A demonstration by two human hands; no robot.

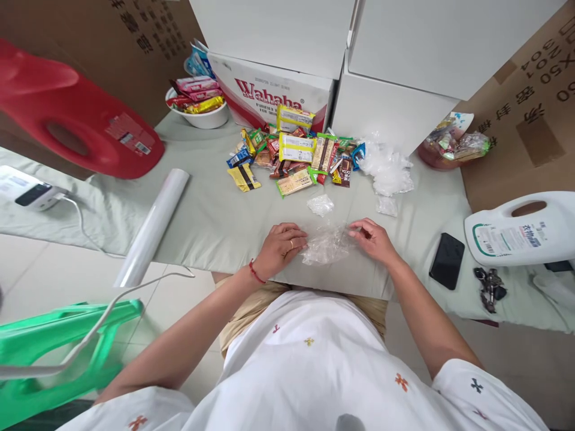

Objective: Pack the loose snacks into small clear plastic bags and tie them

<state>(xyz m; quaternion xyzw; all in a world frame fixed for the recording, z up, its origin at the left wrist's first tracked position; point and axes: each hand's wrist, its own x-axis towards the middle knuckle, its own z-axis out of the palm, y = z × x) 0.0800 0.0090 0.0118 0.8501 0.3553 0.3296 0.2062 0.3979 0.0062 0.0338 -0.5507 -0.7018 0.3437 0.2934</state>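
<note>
A crumpled clear plastic bag (pixel 327 245) lies on the cloth near the front edge, between my two hands. At its left side my left hand (pixel 284 248) has its fingers bent together on the plastic. My right hand (pixel 371 237) pinches the bag's upper right edge between thumb and forefinger. Just beyond sits a smaller crumpled clear bag (pixel 320 205). Farther back is a loose pile of wrapped snacks (pixel 297 148). A heap of clear plastic bags (pixel 386 167) rests to the right of that pile.
Left are a white bowl (pixel 209 118) of snacks, a red jug (pixel 90 120) and a white roll (pixel 155 224). Right are a reddish bowl (pixel 435 157), a black phone (pixel 447 261), keys (pixel 490 290) and a white detergent bottle (pixel 525 230). White boxes (pixel 395 108) stand behind.
</note>
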